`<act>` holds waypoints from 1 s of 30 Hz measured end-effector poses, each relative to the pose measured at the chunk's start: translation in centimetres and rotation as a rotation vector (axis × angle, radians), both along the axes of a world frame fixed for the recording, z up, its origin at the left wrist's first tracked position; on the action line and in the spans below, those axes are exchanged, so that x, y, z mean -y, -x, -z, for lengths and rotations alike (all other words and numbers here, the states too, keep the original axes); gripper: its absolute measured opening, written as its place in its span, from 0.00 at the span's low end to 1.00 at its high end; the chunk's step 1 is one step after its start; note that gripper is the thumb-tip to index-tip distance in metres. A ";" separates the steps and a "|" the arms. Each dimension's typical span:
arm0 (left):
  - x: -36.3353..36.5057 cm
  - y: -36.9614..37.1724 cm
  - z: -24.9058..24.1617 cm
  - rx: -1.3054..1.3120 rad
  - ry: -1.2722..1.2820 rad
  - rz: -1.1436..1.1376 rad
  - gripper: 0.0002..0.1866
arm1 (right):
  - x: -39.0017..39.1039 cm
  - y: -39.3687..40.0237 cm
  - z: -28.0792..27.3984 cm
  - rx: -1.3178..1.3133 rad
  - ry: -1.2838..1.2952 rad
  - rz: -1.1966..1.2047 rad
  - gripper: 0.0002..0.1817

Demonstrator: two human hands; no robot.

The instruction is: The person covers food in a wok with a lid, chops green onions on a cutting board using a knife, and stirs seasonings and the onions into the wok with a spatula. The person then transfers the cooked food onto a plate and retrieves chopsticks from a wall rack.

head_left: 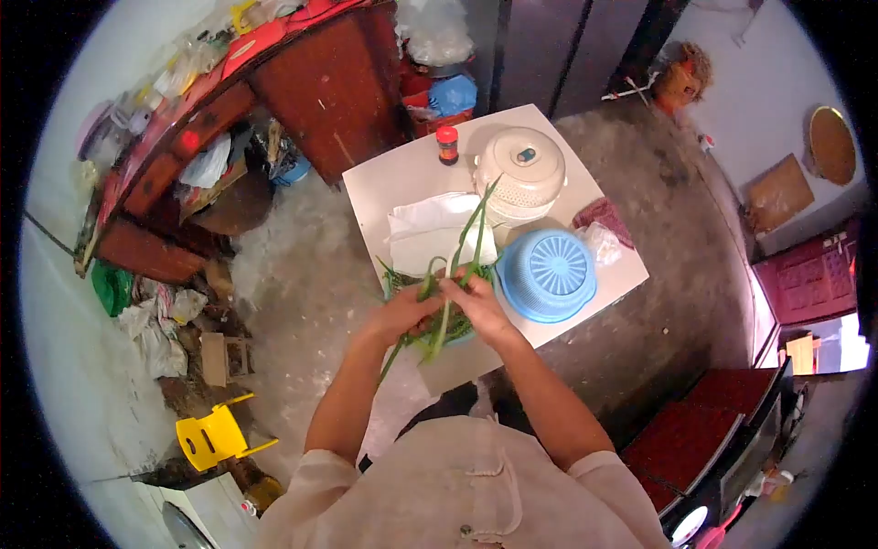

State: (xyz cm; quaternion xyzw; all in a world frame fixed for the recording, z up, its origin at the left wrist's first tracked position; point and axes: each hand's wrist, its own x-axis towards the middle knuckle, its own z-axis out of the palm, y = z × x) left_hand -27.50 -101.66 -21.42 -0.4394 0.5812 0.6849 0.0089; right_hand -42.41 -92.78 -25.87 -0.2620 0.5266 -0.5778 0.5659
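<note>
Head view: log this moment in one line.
left hand: holding green stalks | right hand: holding green stalks | blue basket, red-lidded jar: on table

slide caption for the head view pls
Left hand and right hand hold green stalks at a white table near a blue basket.

Blue basket [551, 274] blocking right of the hands [477, 304] — domed container [521, 174] beyond, passable tabletop [389, 186] left of the red-capped jar [447, 146]

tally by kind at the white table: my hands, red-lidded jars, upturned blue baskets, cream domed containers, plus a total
Left hand and right hand: 2
Red-lidded jar: 1
Upturned blue basket: 1
Cream domed container: 1
Total: 5
</note>
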 end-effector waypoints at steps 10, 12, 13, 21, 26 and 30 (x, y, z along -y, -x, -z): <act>-2.4 0.0 4.3 -0.143 -0.062 -0.468 0.13 | -2.1 -2.2 3.4 0.151 -0.173 0.264 0.12; -2.9 0.3 4.4 -0.249 0.039 -0.666 0.11 | -2.2 -2.8 3.2 0.407 -0.136 0.423 0.13; -3.3 0.6 4.4 -0.300 0.089 -0.766 0.11 | -2.2 -3.0 3.1 0.535 -0.119 0.501 0.14; -4.1 0.7 3.0 -0.773 -0.324 -1.016 0.13 | -0.3 -1.9 5.7 0.784 -0.155 0.681 0.18; -4.4 -2.8 0.5 -0.683 -0.128 -1.129 0.15 | -0.5 3.6 8.7 0.543 -0.248 0.828 0.16; -1.5 -8.7 0.1 -0.668 0.110 -1.131 0.14 | -2.3 6.2 13.7 -0.467 -0.157 0.444 0.14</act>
